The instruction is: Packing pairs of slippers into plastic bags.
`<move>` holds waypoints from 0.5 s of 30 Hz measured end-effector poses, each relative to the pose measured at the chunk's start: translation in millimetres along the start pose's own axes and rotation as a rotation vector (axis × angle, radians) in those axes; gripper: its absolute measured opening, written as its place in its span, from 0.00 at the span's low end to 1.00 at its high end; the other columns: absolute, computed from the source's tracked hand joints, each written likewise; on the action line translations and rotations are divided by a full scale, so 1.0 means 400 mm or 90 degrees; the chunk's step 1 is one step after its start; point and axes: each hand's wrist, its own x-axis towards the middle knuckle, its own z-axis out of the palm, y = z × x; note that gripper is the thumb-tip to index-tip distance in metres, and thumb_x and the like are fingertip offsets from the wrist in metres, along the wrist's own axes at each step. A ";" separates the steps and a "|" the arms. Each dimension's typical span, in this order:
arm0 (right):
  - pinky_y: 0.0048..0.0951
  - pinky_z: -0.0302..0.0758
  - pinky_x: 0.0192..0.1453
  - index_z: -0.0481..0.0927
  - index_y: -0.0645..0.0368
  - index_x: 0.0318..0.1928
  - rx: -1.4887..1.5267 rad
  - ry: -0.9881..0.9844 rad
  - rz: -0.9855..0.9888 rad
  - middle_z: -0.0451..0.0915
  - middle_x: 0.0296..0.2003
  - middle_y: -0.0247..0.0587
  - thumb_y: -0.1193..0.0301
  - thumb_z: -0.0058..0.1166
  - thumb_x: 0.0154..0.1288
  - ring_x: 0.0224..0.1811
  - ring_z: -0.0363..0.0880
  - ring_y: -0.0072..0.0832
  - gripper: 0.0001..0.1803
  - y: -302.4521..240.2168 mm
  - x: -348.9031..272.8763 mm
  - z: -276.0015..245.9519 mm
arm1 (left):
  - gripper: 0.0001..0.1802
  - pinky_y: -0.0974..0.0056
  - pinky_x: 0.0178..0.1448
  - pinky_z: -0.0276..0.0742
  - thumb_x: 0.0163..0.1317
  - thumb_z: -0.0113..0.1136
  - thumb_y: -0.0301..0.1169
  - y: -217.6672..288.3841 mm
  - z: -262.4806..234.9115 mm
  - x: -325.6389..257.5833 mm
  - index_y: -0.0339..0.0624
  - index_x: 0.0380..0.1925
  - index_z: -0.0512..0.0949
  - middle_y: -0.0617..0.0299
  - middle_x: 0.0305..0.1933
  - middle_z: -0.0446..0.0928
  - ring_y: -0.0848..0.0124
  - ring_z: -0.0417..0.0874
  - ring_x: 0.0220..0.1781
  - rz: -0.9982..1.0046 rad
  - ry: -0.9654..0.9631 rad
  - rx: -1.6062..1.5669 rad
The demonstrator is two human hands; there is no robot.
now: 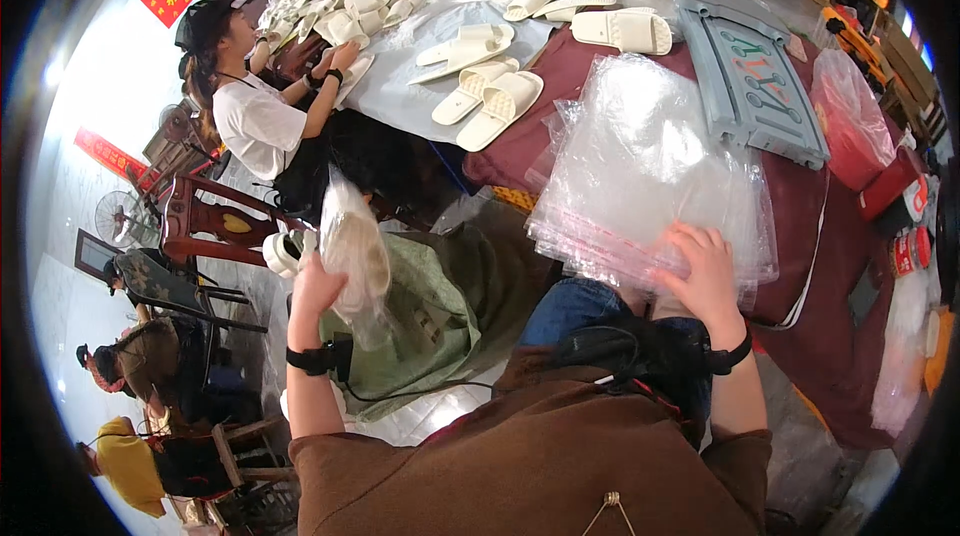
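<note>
My left hand (318,288) is out over the left side, its fingers closed on a clear plastic bag with cream slippers (358,258) inside. Just past that hand shows another pale slipper (283,252); whether the hand touches it I cannot tell. A green sack (430,296) lies below the bagged slippers. On the table in front of me rests a thick stack of clear plastic bags (640,151) with pinkish sealing edges. My right hand (703,271) lies on the stack's near edge, fingers spread and thumb apart.
Loose cream slippers (500,108) lie on the grey-covered table ahead, heaped farther left. A blue-grey plastic panel (750,76) borders the bag stack. At left a co-worker in a white shirt (258,126) handles a slipper, near a wooden chair (215,221). Red bags (855,126) stand at right.
</note>
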 end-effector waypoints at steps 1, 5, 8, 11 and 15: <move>0.45 0.65 0.66 0.82 0.57 0.54 -0.004 0.006 -0.001 0.79 0.60 0.41 0.60 0.73 0.49 0.63 0.71 0.41 0.30 0.001 0.001 0.004 | 0.25 0.49 0.52 0.81 0.50 0.68 0.33 -0.059 0.043 0.015 0.30 0.48 0.78 0.35 0.42 0.84 0.44 0.87 0.47 -0.075 -0.069 0.058; 0.44 0.65 0.66 0.82 0.57 0.55 -0.015 0.004 -0.005 0.79 0.60 0.41 0.60 0.72 0.49 0.64 0.71 0.41 0.31 -0.002 -0.004 -0.002 | 0.17 0.49 0.30 0.85 0.56 0.70 0.34 -0.265 0.262 0.046 0.25 0.27 0.84 0.40 0.34 0.85 0.47 0.89 0.32 -0.068 -0.414 0.081; 0.43 0.65 0.66 0.82 0.58 0.55 0.000 0.004 -0.018 0.78 0.61 0.40 0.61 0.72 0.49 0.64 0.71 0.41 0.31 -0.007 0.005 -0.002 | 0.15 0.50 0.24 0.84 0.57 0.70 0.33 -0.445 0.377 0.027 0.26 0.28 0.83 0.46 0.29 0.83 0.51 0.89 0.29 -0.036 -0.427 -0.048; 0.43 0.64 0.67 0.82 0.58 0.55 -0.032 0.003 -0.006 0.78 0.61 0.40 0.61 0.72 0.50 0.64 0.71 0.41 0.31 -0.003 0.001 0.006 | 0.20 0.51 0.44 0.86 0.49 0.73 0.31 -0.435 0.548 0.047 0.29 0.39 0.81 0.45 0.37 0.85 0.51 0.89 0.37 -0.400 -0.209 -0.193; 0.43 0.64 0.67 0.82 0.59 0.55 0.007 0.018 -0.022 0.78 0.61 0.40 0.61 0.72 0.50 0.64 0.71 0.41 0.30 -0.002 0.006 -0.008 | 0.30 0.49 0.29 0.85 0.55 0.72 0.33 -0.593 0.593 -0.002 0.26 0.54 0.73 0.43 0.42 0.84 0.51 0.89 0.38 -0.207 0.019 -0.144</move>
